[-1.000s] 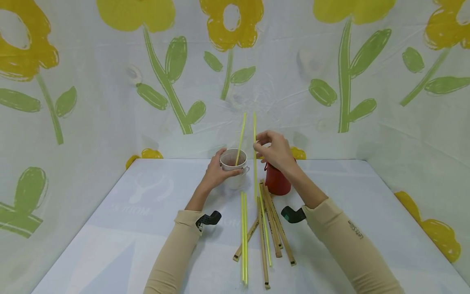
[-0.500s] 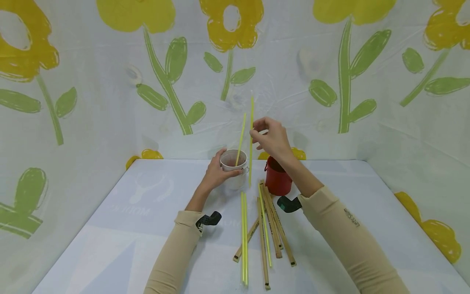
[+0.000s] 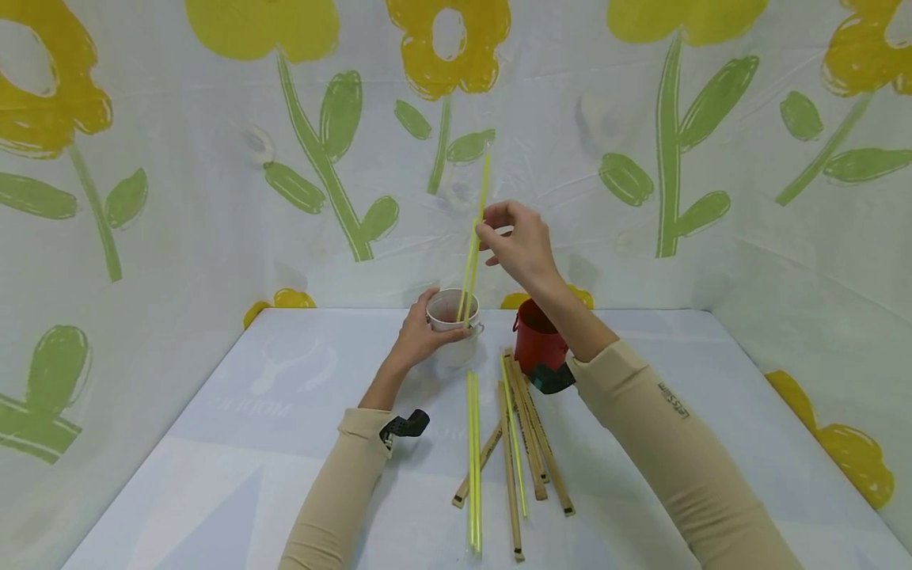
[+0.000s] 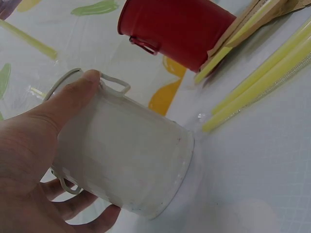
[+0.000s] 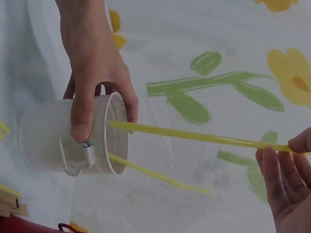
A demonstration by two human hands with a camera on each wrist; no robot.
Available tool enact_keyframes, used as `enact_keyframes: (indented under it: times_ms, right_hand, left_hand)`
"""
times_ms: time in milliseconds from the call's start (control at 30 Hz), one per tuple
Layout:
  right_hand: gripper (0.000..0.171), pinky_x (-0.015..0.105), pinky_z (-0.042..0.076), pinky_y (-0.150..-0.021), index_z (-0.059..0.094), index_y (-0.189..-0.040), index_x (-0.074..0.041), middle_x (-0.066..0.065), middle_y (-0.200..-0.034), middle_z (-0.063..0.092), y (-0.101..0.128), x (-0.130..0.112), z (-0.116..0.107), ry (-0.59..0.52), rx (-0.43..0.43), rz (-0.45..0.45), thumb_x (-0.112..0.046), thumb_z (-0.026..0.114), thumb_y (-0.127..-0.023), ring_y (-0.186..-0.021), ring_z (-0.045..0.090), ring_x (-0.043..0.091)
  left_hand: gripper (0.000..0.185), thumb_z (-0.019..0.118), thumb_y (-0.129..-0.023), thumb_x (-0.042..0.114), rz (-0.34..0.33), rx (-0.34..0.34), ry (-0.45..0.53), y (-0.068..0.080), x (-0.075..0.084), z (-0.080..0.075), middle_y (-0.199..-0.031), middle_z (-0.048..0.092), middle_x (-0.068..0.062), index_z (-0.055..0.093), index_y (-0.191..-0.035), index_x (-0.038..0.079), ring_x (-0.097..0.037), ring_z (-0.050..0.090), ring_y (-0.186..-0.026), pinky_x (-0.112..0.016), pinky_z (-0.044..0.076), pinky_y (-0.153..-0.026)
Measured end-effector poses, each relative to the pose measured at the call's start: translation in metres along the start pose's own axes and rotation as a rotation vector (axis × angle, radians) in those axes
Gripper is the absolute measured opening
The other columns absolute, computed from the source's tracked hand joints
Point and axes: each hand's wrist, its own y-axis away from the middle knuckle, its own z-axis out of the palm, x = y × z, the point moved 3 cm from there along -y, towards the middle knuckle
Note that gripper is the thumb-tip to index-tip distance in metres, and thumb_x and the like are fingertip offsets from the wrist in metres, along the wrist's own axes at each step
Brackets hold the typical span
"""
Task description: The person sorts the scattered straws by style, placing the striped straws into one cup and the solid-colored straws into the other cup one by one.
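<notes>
My left hand [image 3: 419, 336] grips a small white metal bucket [image 3: 454, 350] round its side, thumb near the rim by a side handle. The bucket [image 4: 121, 150] appears upright in the head view. My right hand [image 3: 518, 241] pinches a yellow drinking straw [image 3: 486, 178] between thumb and fingers, above the bucket. In the right wrist view the lower end of this straw [image 5: 209, 138] is at the bucket's mouth; how deep it reaches I cannot tell. Another yellow straw [image 5: 160, 176] leans inside the bucket and sticks out of it.
A red metal bucket [image 3: 539, 348] stands right of the white one, partly behind my right forearm. Several brown paper-wrapped straws [image 3: 510, 483] lie in front, with a loose yellow straw [image 3: 518, 459] among them. Yellow straws [image 3: 473, 467] in clear wrapping lie to their left.
My right hand has risen and moved left with the yellow straw, bringing its lower end from beside the white bucket to its mouth. The left hand and bucket have stayed put.
</notes>
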Motion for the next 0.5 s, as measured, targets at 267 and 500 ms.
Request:
enact_keyframes:
  times_ms: [267,500]
  right_hand:
    - [0.025,0.025,0.057,-0.060,0.061,-0.115,-0.004,0.012,-0.105,0.068,-0.007,-0.005,0.003,0.003,0.033,0.008,-0.018,0.063,-0.095,-0.083,0.073,0.030]
    - [0.024,0.026,0.058,-0.061,0.061,-0.115,-0.004,0.013,-0.104,0.069,-0.007,0.003,0.011,-0.007,0.019,0.021,-0.018,0.063,-0.095,-0.080,0.073,0.026]
  left_hand:
    - [0.105,0.086,-0.072,0.043,0.005,0.006,-0.008,0.001,0.002,-0.001,-0.141,0.044,-0.017,0.026,-0.154,0.018,-0.036,0.047,-0.128,-0.057,0.042,-0.103]
    - [0.106,0.086,-0.071,0.044,0.004,0.004,0.000,0.001,0.001,0.000,-0.143,0.042,-0.017,0.026,-0.154,0.017,-0.036,0.045,-0.132,-0.057,0.040,-0.105]
